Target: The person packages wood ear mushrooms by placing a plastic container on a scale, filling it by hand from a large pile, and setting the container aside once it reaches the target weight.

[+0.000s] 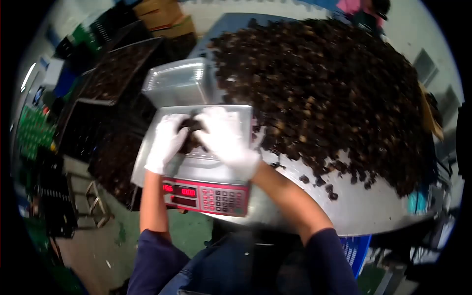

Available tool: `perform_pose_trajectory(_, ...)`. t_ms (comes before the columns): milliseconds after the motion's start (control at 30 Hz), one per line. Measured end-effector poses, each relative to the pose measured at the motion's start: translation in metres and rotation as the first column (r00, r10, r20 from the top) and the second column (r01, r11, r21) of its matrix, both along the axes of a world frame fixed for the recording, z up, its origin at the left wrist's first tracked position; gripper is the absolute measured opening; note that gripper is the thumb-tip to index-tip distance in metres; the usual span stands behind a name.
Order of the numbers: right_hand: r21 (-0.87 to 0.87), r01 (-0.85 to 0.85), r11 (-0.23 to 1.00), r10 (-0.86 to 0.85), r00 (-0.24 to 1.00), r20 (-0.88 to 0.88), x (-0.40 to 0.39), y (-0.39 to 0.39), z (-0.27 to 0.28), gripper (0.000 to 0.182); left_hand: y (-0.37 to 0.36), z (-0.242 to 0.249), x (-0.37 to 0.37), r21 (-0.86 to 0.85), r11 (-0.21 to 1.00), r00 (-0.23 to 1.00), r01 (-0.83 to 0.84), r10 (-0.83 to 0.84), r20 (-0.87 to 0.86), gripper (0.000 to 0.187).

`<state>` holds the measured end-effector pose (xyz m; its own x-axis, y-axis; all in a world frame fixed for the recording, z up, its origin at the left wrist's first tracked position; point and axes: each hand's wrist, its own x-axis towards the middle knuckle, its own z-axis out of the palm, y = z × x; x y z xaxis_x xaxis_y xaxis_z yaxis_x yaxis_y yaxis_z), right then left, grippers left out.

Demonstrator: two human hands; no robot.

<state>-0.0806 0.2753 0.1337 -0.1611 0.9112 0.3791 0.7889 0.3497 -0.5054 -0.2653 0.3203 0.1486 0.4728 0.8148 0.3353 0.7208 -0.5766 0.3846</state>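
My left hand [167, 141], in a white glove, curves its fingers round the left side of a clump of dark brown, mushroom-like pieces [191, 140]. From the right, my gloved right hand [225, 136] presses on the same clump with bent fingers, slightly blurred. The clump lies in a clear plastic tray [202, 154], mostly covered by my hands. Beneath it is the silver pan of a weighing scale [196, 173], whose red front panel carries a keypad and lit red digits. A stack of clear plastic containers [177, 82] stands just behind the scale.
A big heap of dark pieces [324, 93] covers much of the metal table [364, 216], with several loose ones near its front. Black crates [118, 64] of similar pieces stand at left, near a stool [91, 199]. Cardboard boxes [157, 14] are behind. Another person [361, 10] is at the far side.
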Motion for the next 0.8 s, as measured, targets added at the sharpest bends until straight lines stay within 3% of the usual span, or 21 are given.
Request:
perform_pose_trajectory(33, 0.183, 0.088, 0.979, -0.125, 0.971, 0.201, -0.015, -0.004, -0.016, 0.044, -0.002, 0.002, 0.000, -0.003, 1.000, 1.000, 0.023, -0.023, -0.019, 0.034)
perform_pose_trajectory(67, 0.235, 0.089, 0.968, -0.134, 0.973, 0.187, -0.022, -0.004, -0.026, 0.051, 0.000, 0.006, -0.002, 0.003, 0.999, 0.998, 0.041, -0.041, -0.042, 0.038)
perform_pose_trajectory(100, 0.045, 0.027, 0.999, -0.031, 0.995, 0.098, -0.014, -0.013, -0.006, 0.056, 0.002, 0.008, -0.006, -0.024, 0.998, 0.998, 0.056, -0.057, -0.030, 0.041)
perform_pose_trajectory(133, 0.113, 0.060, 0.992, -0.058, 0.998, -0.020, -0.010, -0.023, -0.007, 0.057, 0.001, 0.008, -0.007, -0.053, 0.997, 0.998, 0.061, -0.062, -0.022, 0.045)
perform_pose_trajectory(200, 0.222, 0.097, 0.970, -0.060, 0.984, -0.166, 0.021, -0.048, -0.004, 0.048, -0.006, 0.011, -0.010, -0.035, 0.997, 0.998, 0.065, -0.065, 0.006, 0.049)
perform_pose_trajectory(233, 0.446, 0.130, 0.886, -0.149, 0.989, 0.007, 0.045, -0.071, -0.002, 0.033, -0.008, 0.012, -0.011, -0.040, 0.998, 0.999, 0.045, -0.046, -0.025, 0.053)
perform_pose_trajectory(267, 0.501, 0.153, 0.852, -0.185, 0.983, 0.014, 0.073, -0.081, -0.008, 0.021, -0.012, 0.013, -0.013, -0.031, 0.998, 0.999, 0.050, -0.050, -0.014, 0.055)
perform_pose_trajectory(300, 0.523, 0.168, 0.836, -0.228, 0.972, 0.052, 0.107, -0.100, -0.024, 0.021, -0.020, 0.016, -0.010, 0.005, 1.000, 0.999, 0.029, -0.029, 0.024, 0.054)
perform_pose_trajectory(333, 0.171, 0.429, 0.887, -0.409, 0.902, -0.142, 0.128, -0.125, -0.014, 0.019, -0.031, 0.020, -0.005, 0.041, 0.999, 0.998, 0.005, -0.007, 0.061, 0.054)
perform_pose_trajectory(367, 0.254, 0.558, 0.790, -0.560, 0.825, -0.071, 0.157, -0.145, -0.034, 0.018, -0.041, 0.026, 0.002, 0.012, 1.000, 0.994, -0.012, 0.010, 0.106, 0.052)
perform_pose_trajectory(400, 0.206, 0.547, 0.812, -0.572, 0.815, 0.093, 0.183, -0.173, -0.030, 0.021, -0.049, 0.027, 0.007, 0.023, 1.000, 0.985, -0.002, -0.002, 0.174, 0.051)
perform_pose_trajectory(467, -0.153, 0.817, 0.557, -0.826, 0.563, -0.002, 0.230, -0.209, -0.076, 0.026, -0.076, 0.036, 0.037, 0.049, 0.997, 0.977, 0.051, -0.060, 0.203, 0.047)
perform_pose_trajectory(533, -0.241, 0.866, 0.438, -0.830, 0.492, 0.261, 0.247, -0.226, -0.093, 0.026, -0.102, 0.037, 0.079, 0.026, 0.969, 0.942, 0.247, -0.246, 0.228, 0.040)
perform_pose_trajectory(567, -0.080, 0.829, 0.553, -0.779, 0.549, 0.303, 0.249, -0.236, -0.102, 0.023, -0.113, 0.029, 0.100, 0.011, 0.939, 0.914, 0.344, -0.338, 0.225, 0.036)
perform_pose_trajectory(667, -0.055, 0.789, 0.612, -0.773, 0.612, 0.170, 0.258, -0.262, -0.117, 0.020, -0.142, -0.014, 0.153, 0.065, 0.766, 0.750, 0.639, -0.639, 0.171, 0.031)
perform_pose_trajectory(700, -0.145, 0.820, 0.554, -0.763, 0.569, 0.307, 0.259, -0.280, -0.112, 0.024, -0.150, -0.025, 0.171, -0.118, 0.781, 0.790, 0.613, -0.602, 0.113, 0.029)
perform_pose_trajectory(733, -0.158, 0.799, 0.580, -0.703, 0.589, 0.399, 0.259, -0.305, -0.103, 0.028, -0.155, -0.038, 0.187, -0.296, 0.776, 0.819, 0.558, -0.571, 0.047, 0.027)
perform_pose_trajectory(800, -0.252, 0.783, 0.569, -0.488, 0.568, 0.662, 0.268, -0.364, -0.078, 0.018, -0.164, -0.068, 0.201, -0.264, 0.785, 0.823, 0.560, -0.565, 0.066, 0.025)
